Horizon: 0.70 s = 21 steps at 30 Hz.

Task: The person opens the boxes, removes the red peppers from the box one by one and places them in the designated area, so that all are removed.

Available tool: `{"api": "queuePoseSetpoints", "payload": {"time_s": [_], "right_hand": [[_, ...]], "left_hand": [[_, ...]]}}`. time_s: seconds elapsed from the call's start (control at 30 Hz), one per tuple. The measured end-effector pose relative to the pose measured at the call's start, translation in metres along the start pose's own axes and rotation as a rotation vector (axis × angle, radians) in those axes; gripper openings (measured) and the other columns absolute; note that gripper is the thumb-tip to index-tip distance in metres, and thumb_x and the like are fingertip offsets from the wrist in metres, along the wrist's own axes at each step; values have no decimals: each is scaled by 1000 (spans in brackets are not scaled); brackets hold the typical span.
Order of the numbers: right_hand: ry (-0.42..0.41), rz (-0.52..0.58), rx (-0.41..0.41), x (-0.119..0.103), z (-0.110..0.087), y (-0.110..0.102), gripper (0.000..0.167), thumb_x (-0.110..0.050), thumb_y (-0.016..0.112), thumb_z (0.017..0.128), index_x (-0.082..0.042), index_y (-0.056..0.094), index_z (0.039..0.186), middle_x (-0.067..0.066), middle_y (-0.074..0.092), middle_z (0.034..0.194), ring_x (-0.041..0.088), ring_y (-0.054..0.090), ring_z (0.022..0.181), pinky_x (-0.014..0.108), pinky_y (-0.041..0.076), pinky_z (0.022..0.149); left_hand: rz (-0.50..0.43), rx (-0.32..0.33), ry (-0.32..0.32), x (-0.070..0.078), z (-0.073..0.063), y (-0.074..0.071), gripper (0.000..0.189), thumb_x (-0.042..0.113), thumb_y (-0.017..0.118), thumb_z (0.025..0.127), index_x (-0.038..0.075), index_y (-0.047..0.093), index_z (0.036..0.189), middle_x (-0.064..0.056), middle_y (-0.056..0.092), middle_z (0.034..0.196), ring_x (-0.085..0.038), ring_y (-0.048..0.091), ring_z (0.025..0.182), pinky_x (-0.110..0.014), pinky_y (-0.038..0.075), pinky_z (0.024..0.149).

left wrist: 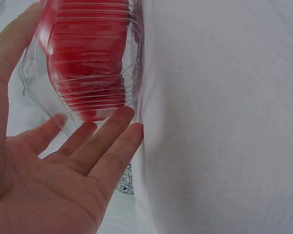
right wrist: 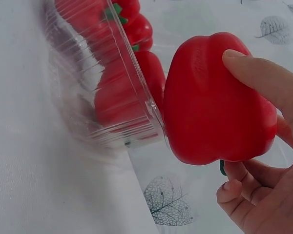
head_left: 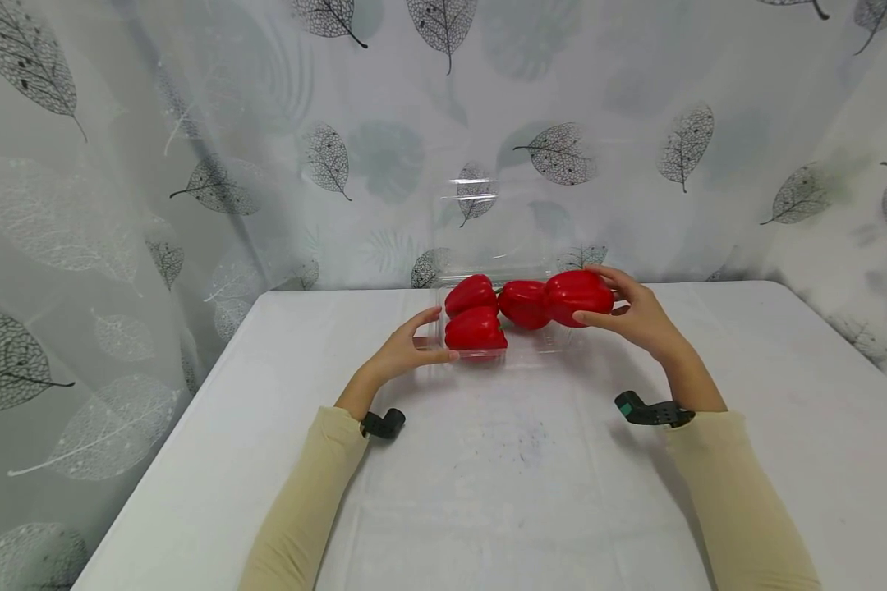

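Observation:
A clear plastic clamshell box (head_left: 480, 355) stands near the table's back edge, its see-through lid (head_left: 480, 190) raised behind it. Inside are three red bell peppers, two at the left, one front pepper (head_left: 475, 328) and one back pepper (head_left: 470, 294), and a third pepper (head_left: 521, 304) to their right. My right hand (head_left: 628, 316) grips another red bell pepper (right wrist: 215, 107) at the box's right rim, thumb on its side and green stem pointing to the fingers. My left hand (head_left: 406, 349) touches the box's left end with fairly straight fingers (left wrist: 107, 134), thumb along the other side.
A white cloth covers the table (head_left: 473, 492). Behind it hangs a leaf-patterned curtain (head_left: 384, 98), close to the raised lid. Each wrist wears a black strap camera, one on the left wrist (head_left: 384, 423) and one on the right wrist (head_left: 646, 409).

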State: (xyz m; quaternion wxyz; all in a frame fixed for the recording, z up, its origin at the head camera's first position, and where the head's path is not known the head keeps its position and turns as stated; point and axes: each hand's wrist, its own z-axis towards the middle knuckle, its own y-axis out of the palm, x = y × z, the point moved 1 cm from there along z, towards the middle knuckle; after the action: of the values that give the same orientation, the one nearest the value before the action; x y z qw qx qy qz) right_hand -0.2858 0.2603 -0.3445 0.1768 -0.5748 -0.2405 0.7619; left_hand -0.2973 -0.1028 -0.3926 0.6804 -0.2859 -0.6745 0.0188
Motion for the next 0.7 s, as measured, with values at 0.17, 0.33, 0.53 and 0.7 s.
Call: {"api": "queuePoseSetpoints", "payload": {"time_s": [0.17, 0.33, 0.53, 0.7], "right_hand": [[-3, 6, 15, 0, -1, -2, 78, -21, 75, 86, -14, 33, 152, 23, 43, 143, 34, 43, 120, 11, 46, 72], [-3, 6, 24, 4, 0, -3, 79, -21, 75, 86, -15, 33, 152, 23, 43, 143, 33, 43, 119, 12, 46, 72], [10, 13, 35, 10, 2, -4, 78, -20, 74, 87, -13, 32, 152, 24, 41, 145, 34, 42, 121, 11, 46, 71], [29, 21, 41, 14, 2, -6, 78, -20, 73, 88, -12, 30, 153, 25, 38, 147, 37, 41, 123, 10, 46, 70]], "left_hand": [[1, -3, 3, 0, 0, 0, 89, 31, 79, 81, 26, 28, 154, 0, 32, 157, -33, 44, 135, -50, 49, 97], [2, -5, 6, 0, 0, -1, 89, 31, 79, 81, 25, 28, 154, -1, 31, 158, -34, 43, 135, -51, 49, 97], [1, -4, 0, -1, 1, -1, 90, 33, 79, 80, 26, 28, 154, -1, 32, 157, -33, 44, 135, -50, 49, 97], [-1, -4, -6, -1, 2, -1, 90, 33, 80, 80, 27, 28, 154, 0, 31, 157, -32, 43, 136, -50, 49, 97]]}}
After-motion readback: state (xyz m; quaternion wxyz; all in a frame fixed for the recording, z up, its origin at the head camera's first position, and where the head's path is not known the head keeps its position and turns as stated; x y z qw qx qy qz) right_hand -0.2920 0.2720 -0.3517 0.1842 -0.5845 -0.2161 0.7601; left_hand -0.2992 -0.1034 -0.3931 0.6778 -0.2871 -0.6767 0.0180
